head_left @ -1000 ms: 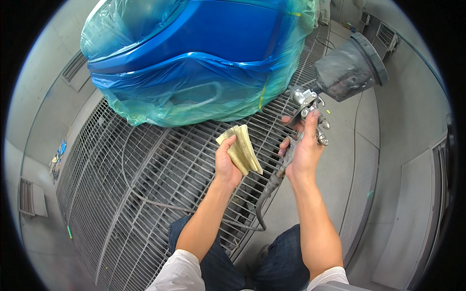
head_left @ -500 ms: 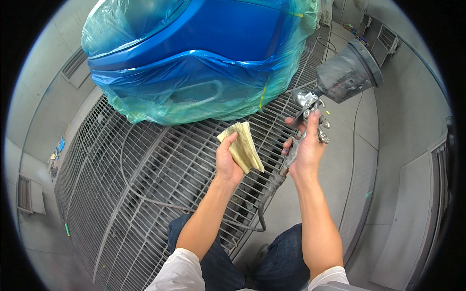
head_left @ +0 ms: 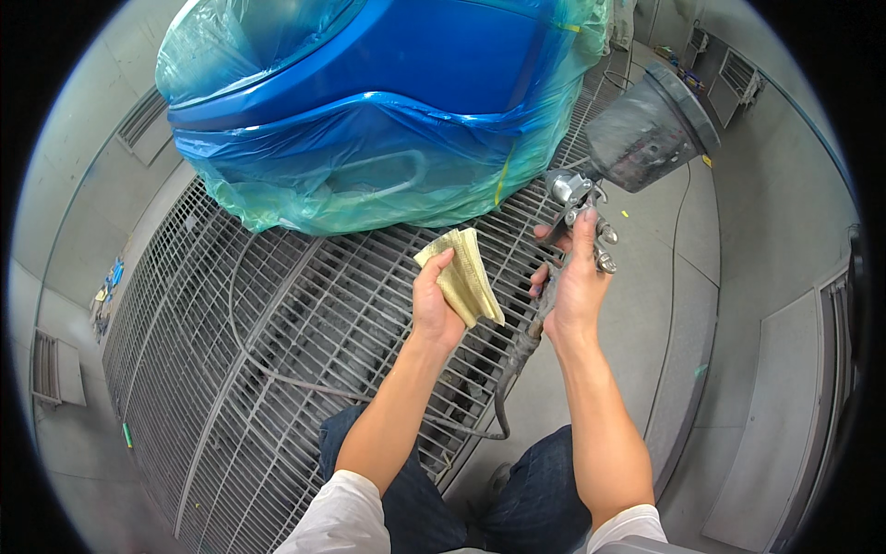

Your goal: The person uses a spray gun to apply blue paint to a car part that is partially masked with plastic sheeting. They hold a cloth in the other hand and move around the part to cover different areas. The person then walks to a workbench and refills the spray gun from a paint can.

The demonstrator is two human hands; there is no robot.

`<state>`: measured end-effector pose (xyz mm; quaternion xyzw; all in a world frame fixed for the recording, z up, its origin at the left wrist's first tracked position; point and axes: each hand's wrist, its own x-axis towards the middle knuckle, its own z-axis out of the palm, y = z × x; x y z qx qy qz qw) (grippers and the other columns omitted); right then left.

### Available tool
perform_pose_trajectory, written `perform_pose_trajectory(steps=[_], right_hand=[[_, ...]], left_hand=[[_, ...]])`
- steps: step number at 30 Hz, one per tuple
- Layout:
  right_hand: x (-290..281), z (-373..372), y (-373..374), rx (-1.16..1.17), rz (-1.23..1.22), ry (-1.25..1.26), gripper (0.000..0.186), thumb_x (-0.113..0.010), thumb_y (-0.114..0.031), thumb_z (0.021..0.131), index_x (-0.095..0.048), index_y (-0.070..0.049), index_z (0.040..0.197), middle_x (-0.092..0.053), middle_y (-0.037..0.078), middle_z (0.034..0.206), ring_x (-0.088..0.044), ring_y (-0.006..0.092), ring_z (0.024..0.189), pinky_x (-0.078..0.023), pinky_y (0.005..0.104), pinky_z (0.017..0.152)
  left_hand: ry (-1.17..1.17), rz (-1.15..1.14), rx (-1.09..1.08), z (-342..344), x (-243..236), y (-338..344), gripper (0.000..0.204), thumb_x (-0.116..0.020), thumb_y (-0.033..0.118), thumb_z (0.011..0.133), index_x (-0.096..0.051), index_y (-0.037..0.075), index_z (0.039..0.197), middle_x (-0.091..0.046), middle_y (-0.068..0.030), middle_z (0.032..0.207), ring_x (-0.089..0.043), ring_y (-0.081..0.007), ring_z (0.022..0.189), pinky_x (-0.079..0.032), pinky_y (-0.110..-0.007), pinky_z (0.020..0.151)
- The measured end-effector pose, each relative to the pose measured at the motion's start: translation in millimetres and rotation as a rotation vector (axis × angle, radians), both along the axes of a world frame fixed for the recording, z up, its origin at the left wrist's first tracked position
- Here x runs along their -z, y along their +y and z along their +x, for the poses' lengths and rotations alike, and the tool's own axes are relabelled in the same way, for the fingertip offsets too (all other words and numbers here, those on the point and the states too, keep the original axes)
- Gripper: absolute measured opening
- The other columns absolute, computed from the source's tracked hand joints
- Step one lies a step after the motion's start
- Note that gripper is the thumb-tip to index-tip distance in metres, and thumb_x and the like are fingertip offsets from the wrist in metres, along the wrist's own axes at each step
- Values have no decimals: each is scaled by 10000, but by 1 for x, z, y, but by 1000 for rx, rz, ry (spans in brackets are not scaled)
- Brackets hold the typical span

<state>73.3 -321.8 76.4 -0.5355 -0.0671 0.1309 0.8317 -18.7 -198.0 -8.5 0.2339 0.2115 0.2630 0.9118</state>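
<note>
Spray gun (head_left: 572, 191) in right hand (head_left: 576, 294), fingers gripping handle (head_left: 548, 294), likely steadying cup (head_left: 643, 134) at far right; left hand (head_left: 434, 312) pinches folded cloth (head_left: 469, 282), apparently to hold layers together

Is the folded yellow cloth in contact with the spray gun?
Apart. In the head view, the floor grating shows through a clear gap between the cloth and the spray gun.

I see a big gray floor grate of metal bars (head_left: 189, 369), a small green stick-shaped thing (head_left: 127, 436) to its left, and a pale gray wall (head_left: 784, 208) on my right.
</note>
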Motion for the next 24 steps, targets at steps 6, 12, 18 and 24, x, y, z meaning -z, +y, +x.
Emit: perform_pose_trajectory(steps=[6,12,18,24], right_hand=[[1,3,1,31,25,23,525,-627,-556,996,-636,-39,1091,-714,102,899,-538,125,451,-412,266,374],[3,3,0,34,20,23,530,-628,-560,994,-637,-39,1090,-714,100,894,-538,122,450,-414,266,374],[2,2,0,28,-8,11,522,-629,-552,996,-641,-36,1072,-718,99,894,-534,115,448,-421,266,377],[1,2,0,22,-12,15,509,-626,-541,1001,-643,-38,1074,-720,96,900,-544,114,459,-423,264,378]], left_hand=[[-3,-21,-16,3,3,1,295,-603,289,984,-645,82,1191,-695,-52,1061,-668,-213,956,-553,-399,855],[11,-20,-6,3,1,0,306,-603,294,984,-642,80,1199,-691,-55,1068,-663,-215,962,-549,-401,859],[16,1,-10,4,0,-2,313,-602,300,984,-638,78,1203,-682,-62,1076,-657,-216,969,-545,-404,861],[8,-12,-15,7,3,-1,297,-605,287,984,-641,79,1193,-686,-59,1065,-662,-214,961,-546,-399,858]])
